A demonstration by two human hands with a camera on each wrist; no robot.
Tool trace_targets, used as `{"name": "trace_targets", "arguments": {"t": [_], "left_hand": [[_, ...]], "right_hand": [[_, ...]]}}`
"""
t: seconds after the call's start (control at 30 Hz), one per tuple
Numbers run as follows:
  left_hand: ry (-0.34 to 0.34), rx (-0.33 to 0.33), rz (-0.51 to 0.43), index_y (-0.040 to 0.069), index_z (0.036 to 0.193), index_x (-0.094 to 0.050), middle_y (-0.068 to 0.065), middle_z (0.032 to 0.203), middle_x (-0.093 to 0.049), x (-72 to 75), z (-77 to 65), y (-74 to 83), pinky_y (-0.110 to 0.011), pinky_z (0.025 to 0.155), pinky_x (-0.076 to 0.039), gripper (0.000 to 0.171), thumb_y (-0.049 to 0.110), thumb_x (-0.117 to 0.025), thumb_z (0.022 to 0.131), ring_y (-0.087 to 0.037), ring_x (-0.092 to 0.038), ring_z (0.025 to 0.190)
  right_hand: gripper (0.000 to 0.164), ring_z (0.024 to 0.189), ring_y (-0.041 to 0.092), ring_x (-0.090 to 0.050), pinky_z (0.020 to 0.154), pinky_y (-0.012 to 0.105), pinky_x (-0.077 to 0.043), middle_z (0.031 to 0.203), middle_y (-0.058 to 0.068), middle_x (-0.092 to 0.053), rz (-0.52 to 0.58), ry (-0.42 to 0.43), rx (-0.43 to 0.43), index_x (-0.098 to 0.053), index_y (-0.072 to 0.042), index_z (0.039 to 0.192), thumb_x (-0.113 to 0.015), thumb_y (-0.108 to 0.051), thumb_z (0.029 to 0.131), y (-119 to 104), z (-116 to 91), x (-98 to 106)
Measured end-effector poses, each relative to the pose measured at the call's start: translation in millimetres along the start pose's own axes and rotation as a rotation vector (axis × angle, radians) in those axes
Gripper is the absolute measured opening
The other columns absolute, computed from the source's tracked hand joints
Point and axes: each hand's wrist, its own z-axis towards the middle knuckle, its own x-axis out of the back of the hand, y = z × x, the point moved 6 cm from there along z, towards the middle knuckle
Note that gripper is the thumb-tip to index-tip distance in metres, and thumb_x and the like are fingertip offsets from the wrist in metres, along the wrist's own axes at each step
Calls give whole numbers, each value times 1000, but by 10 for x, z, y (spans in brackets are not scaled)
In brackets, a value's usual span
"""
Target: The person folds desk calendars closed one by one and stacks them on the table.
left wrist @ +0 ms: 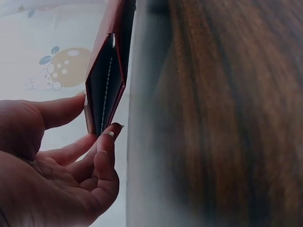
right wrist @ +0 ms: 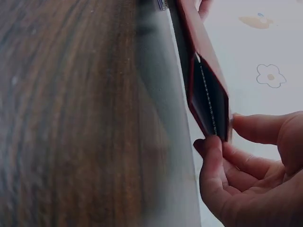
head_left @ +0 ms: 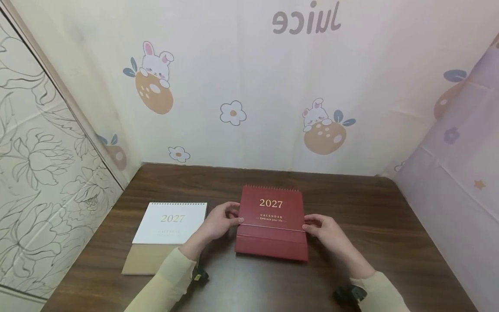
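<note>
A red desk calendar (head_left: 271, 238) with gold "2027" lettering and a spiral binding along its top is held between both hands in the head view. My left hand (head_left: 216, 222) pinches its left side edge, and my right hand (head_left: 328, 234) grips the opposite edge. Seen from the left wrist, the folded red stand (left wrist: 105, 80) shows a hollow, dark inside, with the thumb on one face and fingertips at the other. In the right wrist view the fingers (right wrist: 213, 163) curl around the end of the calendar's frame (right wrist: 209, 94).
On the left of the dark wooden table (head_left: 382, 216) stands a white desk calendar (head_left: 169, 223) on a tan base (head_left: 146, 258), close by my left forearm. A cloth backdrop (head_left: 269, 78) with bunny prints hangs behind the table's far edge.
</note>
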Motion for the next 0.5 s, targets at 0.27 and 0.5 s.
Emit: {"name": "trace_targets", "arguments": {"t": [0.27, 0.5], "left_hand": [[-67, 14, 56, 6, 135, -59, 0, 99, -67, -96, 18, -47, -35, 70, -49, 51, 26, -75, 90, -16, -60, 82], [-68, 23, 117, 1, 126, -64, -3, 104, -67, -97, 21, 1, -35, 72, -50, 49, 28, -78, 87, -15, -59, 85]], "right_hand": [[54, 106, 25, -66, 93, 49, -50, 126, 19, -64, 6, -24, 12, -51, 3, 140, -72, -12, 93, -11, 4, -69], [50, 100, 25, -68, 84, 43, -55, 116, 17, -69, -112, 22, 32, -58, 5, 132, -77, -12, 88, -52, 27, -18]]}}
